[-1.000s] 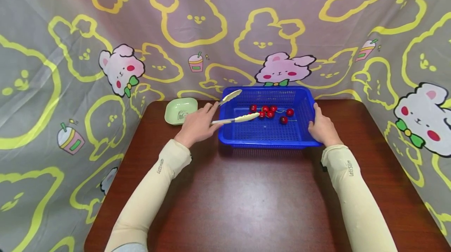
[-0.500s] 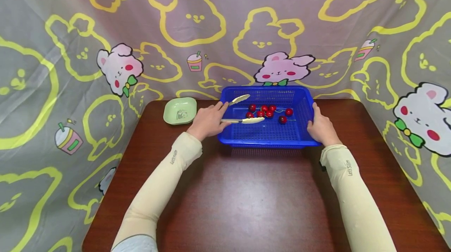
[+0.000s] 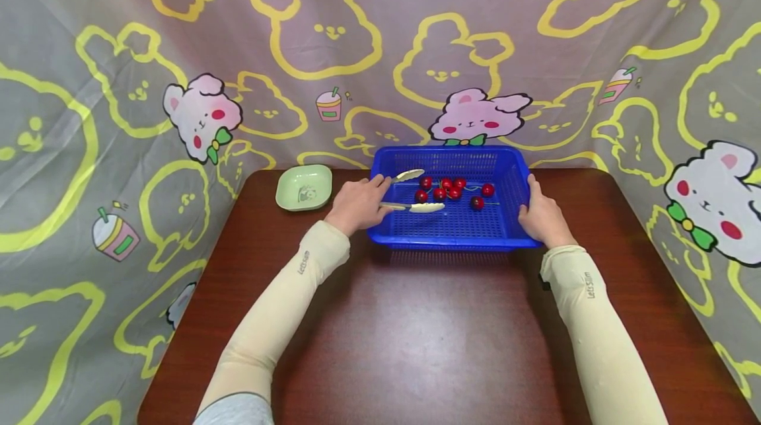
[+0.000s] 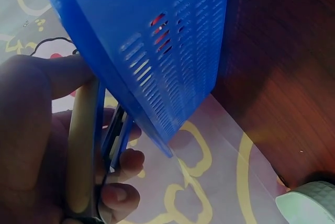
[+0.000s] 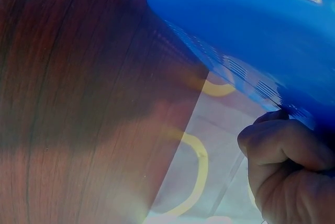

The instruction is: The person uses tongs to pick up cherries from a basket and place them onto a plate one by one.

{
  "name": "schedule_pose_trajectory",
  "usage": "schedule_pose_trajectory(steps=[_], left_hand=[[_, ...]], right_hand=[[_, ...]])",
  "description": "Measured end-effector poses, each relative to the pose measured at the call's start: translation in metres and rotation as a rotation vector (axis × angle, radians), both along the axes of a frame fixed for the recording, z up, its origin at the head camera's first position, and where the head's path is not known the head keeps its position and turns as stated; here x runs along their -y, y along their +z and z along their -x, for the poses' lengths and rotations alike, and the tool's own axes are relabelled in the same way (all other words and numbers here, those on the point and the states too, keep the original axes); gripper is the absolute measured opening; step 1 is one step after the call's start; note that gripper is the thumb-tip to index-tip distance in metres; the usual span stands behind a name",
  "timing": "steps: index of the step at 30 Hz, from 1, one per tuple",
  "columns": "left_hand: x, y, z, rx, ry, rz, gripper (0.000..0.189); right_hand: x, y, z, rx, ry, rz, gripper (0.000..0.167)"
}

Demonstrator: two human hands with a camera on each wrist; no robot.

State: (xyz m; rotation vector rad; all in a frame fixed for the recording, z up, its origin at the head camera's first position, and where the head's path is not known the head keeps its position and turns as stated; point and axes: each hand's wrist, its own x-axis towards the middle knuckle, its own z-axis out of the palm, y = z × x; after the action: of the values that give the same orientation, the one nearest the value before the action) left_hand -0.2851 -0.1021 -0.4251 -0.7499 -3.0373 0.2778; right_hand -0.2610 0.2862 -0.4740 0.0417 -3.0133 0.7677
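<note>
My left hand (image 3: pixel 357 203) holds metal tongs (image 3: pixel 427 207) with cream scalloped tips, its thumb and fingers on the two arms. The tips stand spread apart over the left part of a blue plastic basket (image 3: pixel 446 242). Inside the basket lie several dark red cherries (image 3: pixel 454 193), some with green stems; the lower tip is right beside the nearest ones. At the basket's right end my right hand (image 3: pixel 543 213) grips the rim and wall, fingers curled beneath, as the right wrist view shows. In the left wrist view the tongs' handle (image 4: pixel 81 150) lies in the hand, beside the basket's outer wall.
A pale green square dish (image 3: pixel 287 192) with a small printed picture sits at the table's back left, left of the basket. The dark wood table (image 3: pixel 416 332) reaches toward the front. A patterned curtain (image 3: pixel 333 28) closes in the back and both sides.
My left hand has moved right and the tongs' tips have come further over the basket, closer together and near the cherries. The right hand and basket have stayed in place.
</note>
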Motion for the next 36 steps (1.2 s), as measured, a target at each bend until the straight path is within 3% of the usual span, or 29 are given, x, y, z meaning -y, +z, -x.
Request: schedule_pose_trajectory(steps=[7,14,36], left_hand=[[-0.0017,-0.0017,0.0012,-0.013,-0.005,0.029,0.07],[-0.0025,-0.0046,0.002,-0.041,-0.033,-0.004,0.066],[-0.0086,-0.008,0.0039,-0.055,-0.036,0.032,0.055]], right_hand=[[0.0002,0.0,-0.0003,-0.017,-0.001,0.001,0.074],[0.0008,0.001,-0.0008,-0.004,0.001,0.001,0.074],[-0.0003,-0.0002,-0.0006,0.003,0.001,-0.006,0.075]])
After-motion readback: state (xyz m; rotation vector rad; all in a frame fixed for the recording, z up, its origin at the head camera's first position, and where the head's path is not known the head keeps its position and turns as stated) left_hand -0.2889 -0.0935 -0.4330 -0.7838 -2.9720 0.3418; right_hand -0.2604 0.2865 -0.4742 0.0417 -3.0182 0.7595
